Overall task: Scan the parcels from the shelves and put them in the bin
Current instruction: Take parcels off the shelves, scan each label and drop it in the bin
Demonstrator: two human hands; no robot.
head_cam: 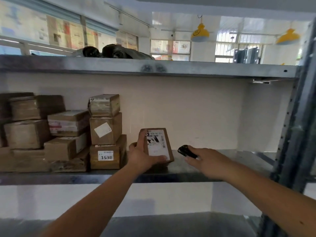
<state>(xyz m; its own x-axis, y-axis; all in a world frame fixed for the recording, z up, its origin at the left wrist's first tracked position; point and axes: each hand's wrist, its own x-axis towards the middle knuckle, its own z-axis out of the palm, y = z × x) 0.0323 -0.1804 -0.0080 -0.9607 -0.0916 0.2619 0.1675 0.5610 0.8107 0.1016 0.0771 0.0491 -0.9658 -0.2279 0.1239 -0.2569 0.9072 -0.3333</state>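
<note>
While the left hand [139, 155] is gripping a small cardboard parcel [159, 144] on the metal shelf [213, 165], the right hand [207, 161] is holding a black handheld scanner [186, 151] just beside it. The left thumb is lying along the lower edge of the parcel's front, over the bottom of its white shipping label [156, 142], and the fingers are curling around the left side up to the top corner, so the hand is closing on the box from two sides. The parcel is standing almost upright, leaning slightly, with its lower edge at the shelf surface and the label facing the camera. The right hand's fingers are wrapping around the scanner body, and the dark head of the scanner is sticking out toward the parcel but is not touching it. To the left, a stack of brown cardboard boxes [106, 129] is sitting on the same shelf, and the lowest one is carrying a white sticker reading 1538 [105, 155]. It is near the held parcel.
</note>
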